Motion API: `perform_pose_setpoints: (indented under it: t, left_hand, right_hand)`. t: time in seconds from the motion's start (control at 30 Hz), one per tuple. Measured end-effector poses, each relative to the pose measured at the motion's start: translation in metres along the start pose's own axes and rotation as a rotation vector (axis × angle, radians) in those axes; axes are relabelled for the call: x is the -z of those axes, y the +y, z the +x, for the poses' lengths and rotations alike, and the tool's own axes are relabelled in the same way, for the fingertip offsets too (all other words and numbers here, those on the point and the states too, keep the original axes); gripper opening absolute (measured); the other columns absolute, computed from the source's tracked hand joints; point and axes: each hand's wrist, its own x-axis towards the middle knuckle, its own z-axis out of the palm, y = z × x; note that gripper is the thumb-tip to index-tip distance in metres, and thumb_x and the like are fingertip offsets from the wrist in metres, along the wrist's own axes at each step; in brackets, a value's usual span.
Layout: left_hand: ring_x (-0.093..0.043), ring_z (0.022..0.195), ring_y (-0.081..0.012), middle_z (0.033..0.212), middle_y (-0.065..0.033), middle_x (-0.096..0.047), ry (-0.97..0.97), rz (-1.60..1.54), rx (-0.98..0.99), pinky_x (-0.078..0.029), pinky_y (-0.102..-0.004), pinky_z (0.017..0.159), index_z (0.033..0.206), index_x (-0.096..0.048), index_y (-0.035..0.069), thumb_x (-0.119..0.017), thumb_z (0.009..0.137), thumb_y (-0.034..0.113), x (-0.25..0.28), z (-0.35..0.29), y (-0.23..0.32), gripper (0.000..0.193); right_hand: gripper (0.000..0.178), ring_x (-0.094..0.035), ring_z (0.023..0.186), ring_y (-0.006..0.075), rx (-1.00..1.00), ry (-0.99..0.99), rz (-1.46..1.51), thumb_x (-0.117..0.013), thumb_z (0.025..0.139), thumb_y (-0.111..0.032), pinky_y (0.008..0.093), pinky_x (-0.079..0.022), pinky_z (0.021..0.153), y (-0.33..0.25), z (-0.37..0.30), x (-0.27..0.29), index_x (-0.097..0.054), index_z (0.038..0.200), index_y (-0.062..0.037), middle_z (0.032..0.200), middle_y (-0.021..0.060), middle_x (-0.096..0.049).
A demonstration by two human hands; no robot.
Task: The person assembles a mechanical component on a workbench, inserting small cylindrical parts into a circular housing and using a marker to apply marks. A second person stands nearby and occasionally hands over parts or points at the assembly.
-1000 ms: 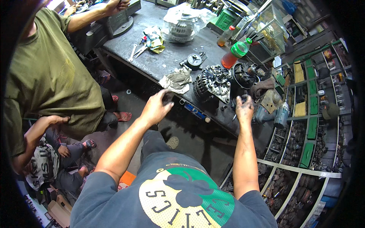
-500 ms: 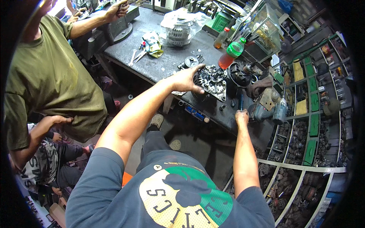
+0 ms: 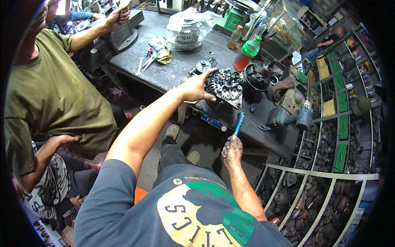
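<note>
My left hand (image 3: 198,87) spreads its thumb and fingers round the left edge of an alternator housing (image 3: 225,88), a grey metal part with slots and exposed inner pieces, resting on the bench. In front of the bench edge, my right hand (image 3: 233,150) is closed round a slim blue-handled tool (image 3: 239,123). Its tip points up toward the housing and does not touch it; the exact kind of tip is too small to make out. A dark round alternator part with a shaft (image 3: 257,77) stands just right of the housing. Behind my left hand lies a small round metal part (image 3: 203,66).
On the dark bench (image 3: 154,31) are a bagged alternator (image 3: 189,33), pliers (image 3: 149,64), a wrench (image 3: 140,64), a red-liquid bottle (image 3: 247,53), a smaller bottle (image 3: 235,38) and a cordless power tool (image 3: 284,113). A person in an olive shirt (image 3: 61,94) stands left. Parts shelves (image 3: 321,175) line the right.
My right hand has lifted the blue-handled tool off the right side of the bench and drawn it left and toward me. My left hand stays on the alternator housing.
</note>
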Motion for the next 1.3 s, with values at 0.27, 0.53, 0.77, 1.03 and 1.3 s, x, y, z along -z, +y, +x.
perform_pose_setpoints:
  t: [0.27, 0.53, 0.77, 1.03, 1.3]
  left_hand:
    - [-0.059, 0.146, -0.0432, 0.156, -0.0279, -0.062, -0.025, -0.005, 0.073, -0.046, -0.0490, 0.124, 0.175, -0.026, 0.019, -0.103, 0.073, 0.035, 0.005, -0.007, 0.020, 0.129]
    - [-0.054, 0.152, -0.0405, 0.164, -0.0241, -0.056, -0.060, -0.065, 0.055, -0.042, -0.0481, 0.128, 0.177, -0.023, 0.020, -0.102, 0.073, 0.030, 0.009, -0.006, 0.014, 0.131]
    - [-0.050, 0.155, -0.0398, 0.166, -0.0252, -0.053, -0.093, -0.104, 0.031, -0.038, -0.0475, 0.130, 0.177, -0.023, 0.019, -0.098, 0.078, 0.044, 0.013, -0.002, 0.012, 0.127]
    - [-0.054, 0.152, -0.0376, 0.162, -0.0266, -0.056, -0.056, -0.197, 0.080, -0.040, -0.0466, 0.129, 0.176, -0.028, 0.015, -0.094, 0.086, 0.044, 0.008, -0.004, 0.013, 0.114]
    - [-0.053, 0.152, -0.0368, 0.163, -0.0264, -0.055, -0.010, -0.203, 0.087, -0.039, -0.0448, 0.129, 0.175, -0.030, 0.013, -0.095, 0.085, 0.041, 0.000, -0.006, 0.012, 0.114]
  right_hand:
    - [0.039, -0.037, 0.046, 0.0081, -0.065, -0.032, -0.030, -0.053, 0.118, -0.047, 0.0269, -0.031, 0.040, -0.003, -0.006, -0.001, -0.057, 0.107, -0.0103, 0.068, -0.0036, -0.043]
    - [0.044, -0.058, 0.063, 0.0149, 0.623, 0.045, -0.106, -0.059, 0.116, -0.048, 0.0311, -0.051, 0.058, -0.016, -0.001, 0.015, -0.058, 0.113, -0.0039, 0.076, 0.0019, -0.056]
    - [0.051, -0.063, 0.089, 0.0193, 0.726, -0.040, -0.010, -0.071, 0.110, -0.042, 0.0398, -0.057, 0.095, -0.141, -0.016, -0.006, -0.051, 0.137, -0.0034, 0.098, 0.0055, -0.062]
    - [0.039, -0.069, 0.092, 0.0230, 0.754, -0.074, -0.957, -0.080, 0.104, -0.023, 0.0397, -0.057, 0.088, -0.230, -0.037, -0.055, -0.061, 0.132, -0.0036, 0.101, 0.0125, -0.071]
    - [0.048, -0.076, 0.086, 0.0344, 0.724, -0.063, -1.146, -0.076, 0.107, -0.029, 0.0457, -0.060, 0.079, -0.210, -0.004, -0.042, -0.056, 0.141, -0.0022, 0.099, 0.0211, -0.074]
